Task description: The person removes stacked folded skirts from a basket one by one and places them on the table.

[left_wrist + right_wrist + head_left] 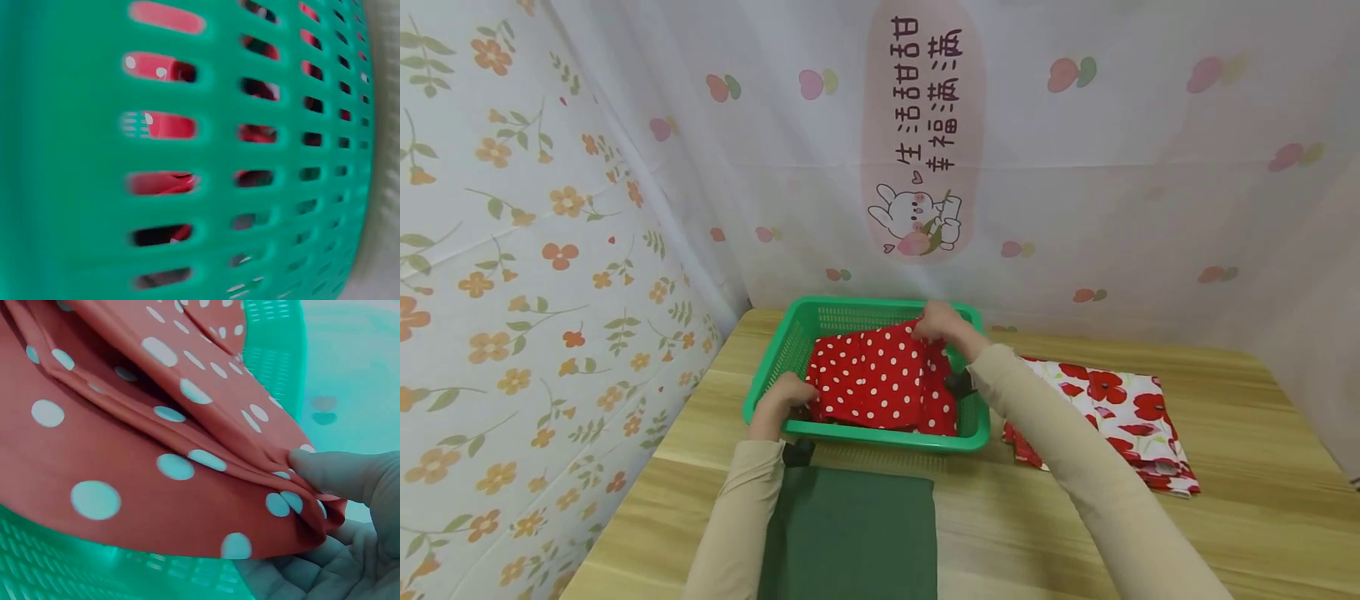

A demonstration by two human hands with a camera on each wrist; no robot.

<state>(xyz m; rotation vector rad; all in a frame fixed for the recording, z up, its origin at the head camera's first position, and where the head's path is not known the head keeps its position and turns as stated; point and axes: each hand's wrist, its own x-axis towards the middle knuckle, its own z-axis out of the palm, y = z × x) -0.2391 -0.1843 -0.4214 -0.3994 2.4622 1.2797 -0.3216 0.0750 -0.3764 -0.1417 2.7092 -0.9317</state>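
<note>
A folded red cloth with white polka dots [872, 379] lies in a green plastic basket [865, 435], its right part lifted. My right hand [946, 323] pinches the cloth's far right corner between thumb and fingers; the right wrist view shows the bunched folds of the polka-dot cloth [144, 462] in that grip. At the near left corner, my left hand [784, 400] reaches over the rim with curled fingers at the cloth's edge; its fingertips are partly hidden. The left wrist view holds only the slotted basket wall [81, 156], with red fabric behind the slots.
A folded dark green cloth [857, 533] lies on the wooden table [992, 542] in front of the basket. To the right, a folded white cloth with red flowers [1120, 408] is partly behind my right sleeve. Printed curtains [760, 167] stand behind and at left.
</note>
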